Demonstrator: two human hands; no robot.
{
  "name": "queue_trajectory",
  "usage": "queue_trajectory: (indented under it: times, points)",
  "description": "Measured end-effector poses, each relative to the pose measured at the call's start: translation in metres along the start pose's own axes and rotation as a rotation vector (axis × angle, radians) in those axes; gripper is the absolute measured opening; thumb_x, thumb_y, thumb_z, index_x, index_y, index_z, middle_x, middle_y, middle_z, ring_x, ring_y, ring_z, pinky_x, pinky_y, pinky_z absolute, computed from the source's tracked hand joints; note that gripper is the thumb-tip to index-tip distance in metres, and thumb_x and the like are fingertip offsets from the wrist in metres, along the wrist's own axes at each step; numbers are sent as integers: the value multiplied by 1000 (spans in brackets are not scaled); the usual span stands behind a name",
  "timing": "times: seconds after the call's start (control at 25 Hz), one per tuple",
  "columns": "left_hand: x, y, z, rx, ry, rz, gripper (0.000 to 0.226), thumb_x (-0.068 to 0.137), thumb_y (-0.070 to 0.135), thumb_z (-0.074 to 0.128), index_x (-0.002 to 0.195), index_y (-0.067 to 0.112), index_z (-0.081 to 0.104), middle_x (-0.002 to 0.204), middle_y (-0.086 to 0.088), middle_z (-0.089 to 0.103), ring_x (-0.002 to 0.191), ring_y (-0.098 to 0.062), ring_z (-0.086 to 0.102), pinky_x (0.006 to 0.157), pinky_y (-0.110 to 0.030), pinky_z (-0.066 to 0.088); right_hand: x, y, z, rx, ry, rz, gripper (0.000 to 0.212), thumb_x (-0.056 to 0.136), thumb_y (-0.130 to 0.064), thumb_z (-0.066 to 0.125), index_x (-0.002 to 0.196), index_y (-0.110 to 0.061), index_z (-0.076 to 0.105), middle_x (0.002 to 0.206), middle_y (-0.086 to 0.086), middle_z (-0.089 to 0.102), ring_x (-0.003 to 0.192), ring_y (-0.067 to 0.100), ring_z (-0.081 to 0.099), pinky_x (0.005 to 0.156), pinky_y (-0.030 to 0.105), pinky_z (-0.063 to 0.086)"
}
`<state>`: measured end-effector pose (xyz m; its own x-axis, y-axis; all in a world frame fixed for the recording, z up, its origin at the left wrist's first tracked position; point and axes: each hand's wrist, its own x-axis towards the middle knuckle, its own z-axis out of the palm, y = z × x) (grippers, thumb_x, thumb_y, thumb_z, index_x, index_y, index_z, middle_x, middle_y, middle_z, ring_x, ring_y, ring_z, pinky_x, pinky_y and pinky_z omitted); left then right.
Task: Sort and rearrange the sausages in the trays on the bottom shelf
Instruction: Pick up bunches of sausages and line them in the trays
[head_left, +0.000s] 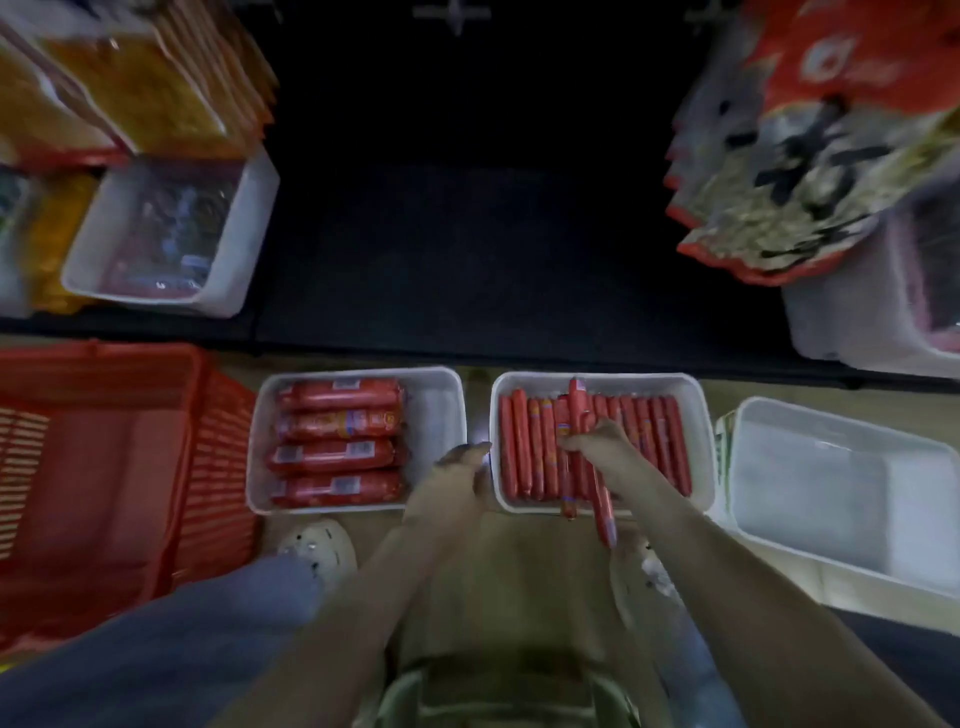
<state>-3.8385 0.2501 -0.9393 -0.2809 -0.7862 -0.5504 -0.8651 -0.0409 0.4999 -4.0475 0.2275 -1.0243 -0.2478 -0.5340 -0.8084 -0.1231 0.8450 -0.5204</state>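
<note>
1. Head view: the right hand (597, 447) clenches a loose bundle of thin sausages (602, 499) over the middle of the tray (649, 378). Their near ends overhang the tray's near rim.
2. The left hand (457, 475) sits at the tray's left rim; I cannot tell whether it grasps the rim.
3. The bundle looks slanted and uneven, so one sausage could slide out and land just outside the tray's near rim.
4. Lowering the bundle carelessly would likely knock the laid row (660, 441) in the tray askew.
5. If the tray is not steadied, a push may skid it toward the thick sausages (343, 441) to its left.
</note>
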Motion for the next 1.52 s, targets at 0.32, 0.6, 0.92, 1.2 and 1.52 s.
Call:
queue_trajectory:
  times: [0.32,0.6,0.92,1.2,1.52]
  points:
    - [72,-42,57,254,-145,41,61,99,14,36,153,25,11,161,1,5,146,-19,18,114,-28,17,59,24,45,-215,-33,-86,62,79,-13,72,134,-14,41,120,5,54,107,20,52,89,29,42]
    - [110,-26,89,554,-224,109,78,94,7,39,152,24,-10,159,-2,-21,146,-19,-19,120,-41,-4,27,61,20,-526,-100,-78,43,89,-27,60,127,-14,45,100,8,63,84,22,63,73,29,50]
    - [113,-49,108,571,-243,184,69,101,34,35,152,21,-10,160,-2,-18,144,-19,-25,119,-43,7,49,48,25,-592,60,-166,68,95,0,39,152,-11,4,148,14,28,133,31,33,108,43,36]
    - [100,-35,97,475,-154,148,75,94,11,42,153,15,-5,160,-7,-13,147,-22,-15,118,-39,-9,28,60,38,-772,76,-158,73,98,-20,41,151,-12,-9,152,9,15,137,32,19,111,46,26]
    - [39,-7,-17,287,228,-49,60,99,23,35,152,8,11,159,-10,15,147,-23,13,119,-34,6,-69,-49,59,-716,179,-616,55,98,-21,41,149,-10,21,148,12,32,137,26,26,113,38,24]
